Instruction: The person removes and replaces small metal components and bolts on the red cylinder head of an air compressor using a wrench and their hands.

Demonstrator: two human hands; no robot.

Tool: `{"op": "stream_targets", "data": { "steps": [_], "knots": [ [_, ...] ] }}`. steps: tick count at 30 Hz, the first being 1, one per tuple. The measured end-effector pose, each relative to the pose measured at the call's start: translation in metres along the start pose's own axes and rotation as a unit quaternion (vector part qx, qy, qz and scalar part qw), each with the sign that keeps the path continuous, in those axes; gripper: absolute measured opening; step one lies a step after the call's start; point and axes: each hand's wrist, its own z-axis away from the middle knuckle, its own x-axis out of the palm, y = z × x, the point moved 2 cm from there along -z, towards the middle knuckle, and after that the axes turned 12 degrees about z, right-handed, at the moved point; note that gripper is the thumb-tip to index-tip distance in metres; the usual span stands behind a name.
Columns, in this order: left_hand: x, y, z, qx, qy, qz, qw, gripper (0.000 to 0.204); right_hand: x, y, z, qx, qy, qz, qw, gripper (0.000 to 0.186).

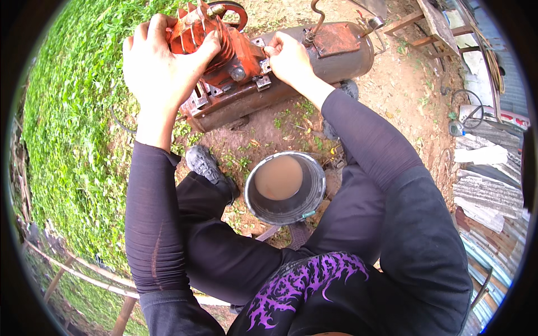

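A red, finned air compressor pump [235, 51] sits on a bracket along the top of a brown, rusty air tank [347, 63]. My left hand [159, 64] grips the pump's finned cylinder, thumb on the near side and fingers over the far side. At the right of the pump's base, by the mounting plate, my right hand [288, 59] is closed in a pinch. Whatever lies between its fingertips is too small to make out. Behind the pump shows part of a red wheel [238, 15].
Between my legs stands a black bucket [253, 204] partly filled with murky brown water. My shoes flank it on the dirt. Grass [78, 134] spreads at left. At right are a wooden frame [434, 28], corrugated metal sheets [487, 193] and a black hose [476, 103].
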Motion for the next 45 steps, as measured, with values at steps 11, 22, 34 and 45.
{"op": "stream_targets", "data": {
  "steps": [11, 22, 34, 45],
  "knots": [
    [-0.001, 0.001, 0.002, -0.003, 0.004, -0.004, 1.0, 0.078, -0.007, -0.007, 0.011, -0.026, -0.006, 0.04, 0.999, 0.01],
    [-0.001, 0.0, 0.001, -0.02, -0.002, -0.001, 1.0, 0.082, -0.006, -0.003, 0.009, -0.026, -0.012, 0.046, 0.999, 0.014],
    [-0.008, 0.007, 0.004, 0.001, 0.019, 0.004, 1.0, 0.06, -0.008, -0.011, 0.012, -0.011, -0.009, 0.094, 0.995, 0.021],
    [-0.007, 0.005, 0.004, 0.007, 0.01, 0.015, 1.0, 0.063, -0.007, -0.007, 0.005, -0.006, 0.01, 0.091, 0.996, 0.018]
  ]
}}
